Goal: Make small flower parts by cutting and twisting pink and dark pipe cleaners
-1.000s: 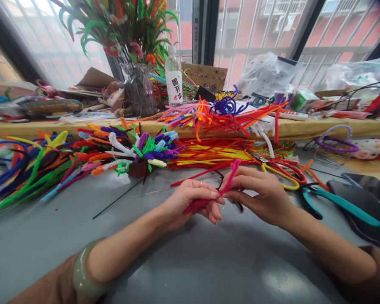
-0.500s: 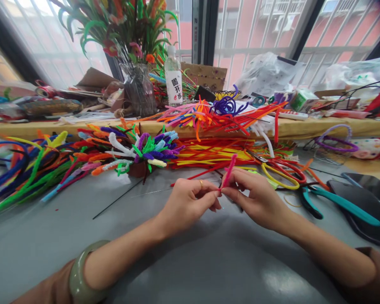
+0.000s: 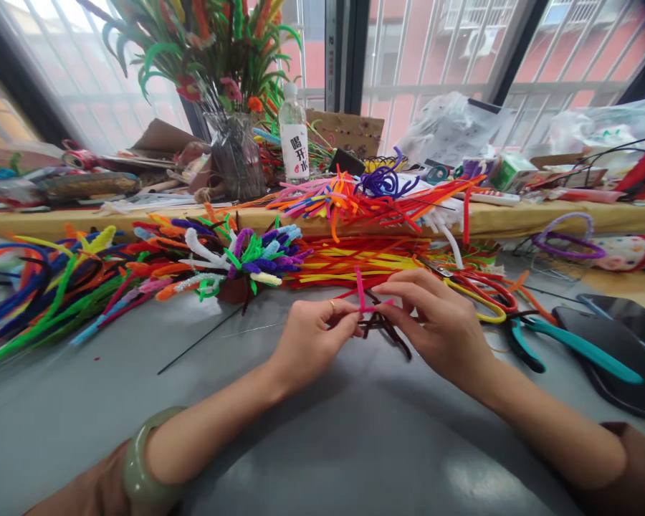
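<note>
Two bare hands on one pink stem [image 3: 360, 289], clock centred on it, 12 toward the window. Left hand [image 3: 319, 337] at 8 o'clock: thumb and forefinger pinched on the stem. Right hand [image 3: 446, 330] at 4: thumb and fingers closed on the length reaching its way. Another length sticks up between the hands. Stem is off the grey table [image 3: 312, 451], in the air.

Dark brown stems [image 3: 395, 337] at 5, partly behind the right hand. Scissors [image 3: 476, 310] at 3, yellow and red handles. Teal pliers [image 3: 585, 347] at 4, overlapping a phone [image 3: 631, 398]. Thin black rod [image 3: 198, 340] at 8. Multicoloured bundle [image 3: 247, 251] at 10, red-yellow stems [image 3: 355, 251] at 12. Bottle [image 3: 297, 147] at 11, upright.
</note>
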Demonstrator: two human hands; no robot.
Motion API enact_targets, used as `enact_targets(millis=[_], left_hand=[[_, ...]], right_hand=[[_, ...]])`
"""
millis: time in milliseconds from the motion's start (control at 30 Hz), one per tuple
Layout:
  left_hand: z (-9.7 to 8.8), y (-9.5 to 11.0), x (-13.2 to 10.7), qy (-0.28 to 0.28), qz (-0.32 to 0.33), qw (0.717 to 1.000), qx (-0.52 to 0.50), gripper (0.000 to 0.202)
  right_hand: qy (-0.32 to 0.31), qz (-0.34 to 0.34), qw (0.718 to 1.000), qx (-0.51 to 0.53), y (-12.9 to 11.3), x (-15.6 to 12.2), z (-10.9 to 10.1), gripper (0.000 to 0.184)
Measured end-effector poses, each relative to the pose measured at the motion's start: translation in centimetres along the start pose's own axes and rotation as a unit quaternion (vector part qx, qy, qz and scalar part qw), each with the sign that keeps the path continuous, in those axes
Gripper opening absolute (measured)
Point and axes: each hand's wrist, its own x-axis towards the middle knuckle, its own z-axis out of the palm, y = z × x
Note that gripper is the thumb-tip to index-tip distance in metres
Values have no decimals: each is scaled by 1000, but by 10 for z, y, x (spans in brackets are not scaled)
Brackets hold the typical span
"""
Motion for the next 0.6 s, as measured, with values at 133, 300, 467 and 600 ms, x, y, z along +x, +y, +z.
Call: enact_targets(millis=[133, 300, 467, 600], left_hand=[[1, 2, 0, -25, -56, 992, -107, 21], [3, 2, -2, -34, -49, 987, -151, 20], [7, 4, -2, -14, -35, 989, -140, 21], [7, -2, -3, 31, 7, 999, -3, 25]], right_hand=[[0, -107, 993, -50, 3, -3, 1, 18], [2, -134, 991, -31, 3, -3, 4, 15], [18, -77, 996, 28, -2, -4, 6, 12], [25, 5, 996, 81, -4, -4, 7, 12]])
